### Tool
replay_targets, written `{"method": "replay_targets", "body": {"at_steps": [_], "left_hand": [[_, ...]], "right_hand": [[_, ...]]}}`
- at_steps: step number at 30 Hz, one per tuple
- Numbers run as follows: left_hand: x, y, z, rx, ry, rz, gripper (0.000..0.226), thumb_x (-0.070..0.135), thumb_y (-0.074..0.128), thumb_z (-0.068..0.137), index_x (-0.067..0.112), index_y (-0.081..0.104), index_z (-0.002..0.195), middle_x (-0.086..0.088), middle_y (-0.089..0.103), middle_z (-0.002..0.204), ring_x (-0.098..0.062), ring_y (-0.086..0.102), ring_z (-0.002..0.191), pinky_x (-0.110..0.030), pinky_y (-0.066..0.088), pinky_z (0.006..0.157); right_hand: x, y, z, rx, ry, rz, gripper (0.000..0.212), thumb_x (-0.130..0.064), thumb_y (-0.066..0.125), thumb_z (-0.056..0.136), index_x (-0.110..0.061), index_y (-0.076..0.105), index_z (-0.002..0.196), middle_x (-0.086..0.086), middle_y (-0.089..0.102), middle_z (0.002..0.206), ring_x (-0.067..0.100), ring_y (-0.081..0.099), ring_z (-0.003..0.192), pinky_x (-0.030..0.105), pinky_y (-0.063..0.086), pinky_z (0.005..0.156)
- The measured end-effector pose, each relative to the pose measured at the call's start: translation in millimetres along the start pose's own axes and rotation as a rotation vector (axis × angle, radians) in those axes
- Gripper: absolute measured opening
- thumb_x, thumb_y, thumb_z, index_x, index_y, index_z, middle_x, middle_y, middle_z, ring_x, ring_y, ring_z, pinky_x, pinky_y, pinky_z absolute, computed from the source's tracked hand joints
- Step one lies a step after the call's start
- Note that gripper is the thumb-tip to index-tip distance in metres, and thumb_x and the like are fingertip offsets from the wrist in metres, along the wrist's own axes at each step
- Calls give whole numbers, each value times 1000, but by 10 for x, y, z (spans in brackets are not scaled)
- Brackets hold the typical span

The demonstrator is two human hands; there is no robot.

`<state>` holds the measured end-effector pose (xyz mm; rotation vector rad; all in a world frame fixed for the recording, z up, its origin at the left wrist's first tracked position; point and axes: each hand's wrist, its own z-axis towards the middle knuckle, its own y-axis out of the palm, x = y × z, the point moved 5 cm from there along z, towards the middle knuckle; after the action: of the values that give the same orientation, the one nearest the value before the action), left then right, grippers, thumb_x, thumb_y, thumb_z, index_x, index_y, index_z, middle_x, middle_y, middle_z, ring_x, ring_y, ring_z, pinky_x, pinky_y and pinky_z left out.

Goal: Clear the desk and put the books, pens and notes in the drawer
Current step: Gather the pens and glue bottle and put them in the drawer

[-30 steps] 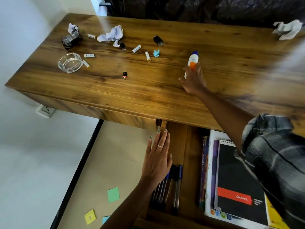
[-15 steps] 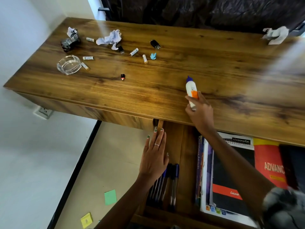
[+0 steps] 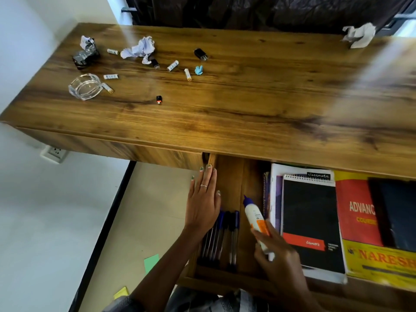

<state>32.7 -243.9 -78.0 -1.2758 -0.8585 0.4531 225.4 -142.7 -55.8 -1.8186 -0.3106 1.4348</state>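
Observation:
The wooden drawer (image 3: 229, 183) stands pulled out under the desk (image 3: 225, 109). My right hand (image 3: 279, 257) grips a white glue bottle (image 3: 254, 216) with a blue cap and orange label, low inside the drawer between the pens and the books. My left hand (image 3: 203, 203) rests flat, fingers straight, on the drawer's left wall. Several pens (image 3: 227, 235) lie in the drawer's left part. A black spiral notebook (image 3: 311, 219), a red book (image 3: 358, 210) and a yellow book (image 3: 380, 260) fill the right part.
On the desk's left end lie a glass ashtray (image 3: 84, 86), crumpled paper (image 3: 139, 49), several small batteries (image 3: 172, 65), a black plug (image 3: 201, 54) and a dark crumpled wrapper (image 3: 84, 55). Another paper ball (image 3: 359, 34) sits far right. Sticky notes (image 3: 151, 262) lie on the floor.
My right hand has carried the glue bottle from the desk top down into the drawer. My left hand has stayed on the drawer's left wall.

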Motion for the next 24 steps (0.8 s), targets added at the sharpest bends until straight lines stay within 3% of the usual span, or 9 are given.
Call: {"method": "replay_targets", "body": {"at_steps": [3, 5, 9, 13, 18, 21, 24], "left_hand": [[-10, 18, -9, 18, 0, -16, 56, 30, 27, 96, 12, 24, 149, -5, 22, 156, -20, 13, 145, -37, 10, 116], [-18, 26, -8, 26, 0, -12, 55, 30, 28, 97, 13, 25, 149, -5, 24, 156, -19, 14, 145, -37, 12, 116], [-27, 33, -2, 27, -4, -15, 55, 30, 28, 96, 12, 28, 148, -5, 26, 155, -19, 15, 143, -38, 12, 115], [-35, 37, -3, 27, -6, -24, 54, 31, 28, 96, 12, 30, 147, -5, 28, 154, -18, 17, 143, -38, 15, 115], [-32, 34, -2, 28, -8, -39, 55, 30, 29, 95, 12, 31, 146, -5, 30, 153, -21, 22, 143, -38, 16, 114], [-37, 37, 2, 29, -16, -47, 55, 30, 29, 95, 13, 29, 147, -5, 28, 154, -20, 21, 143, -37, 13, 115], [-29, 30, 2, 30, -14, -43, 55, 30, 26, 96, 13, 27, 148, -4, 27, 155, -20, 19, 144, -36, 10, 115]], "right_hand": [[46, 167, 17, -250, 135, -167, 51, -27, 57, 90, -32, 40, 138, -6, 7, 153, 22, 46, 128, 31, 47, 99], [35, 222, 60, -393, 181, -324, 50, -35, 44, 96, -35, 27, 144, -4, -12, 155, 22, 40, 133, 32, 43, 104], [-41, 335, 95, -537, 155, -496, 51, -30, 40, 99, -27, 21, 145, 10, -15, 156, 32, 38, 133, 40, 45, 101], [-52, 432, 83, -605, 169, -521, 53, -25, 45, 97, -21, 23, 145, 15, -9, 156, 32, 41, 130, 41, 44, 103], [-84, 418, 124, -564, 198, -462, 43, -28, 43, 98, -14, 36, 137, 13, 19, 152, 25, 53, 119, 37, 48, 97], [-143, 251, 337, -364, 159, -393, 38, -33, 41, 97, -17, 44, 132, 4, 41, 138, 18, 54, 115, 31, 49, 94], [-171, 191, 678, -212, 38, -410, 41, -36, 40, 97, -16, 47, 131, 4, 39, 141, 20, 42, 126, 33, 39, 102]]}}
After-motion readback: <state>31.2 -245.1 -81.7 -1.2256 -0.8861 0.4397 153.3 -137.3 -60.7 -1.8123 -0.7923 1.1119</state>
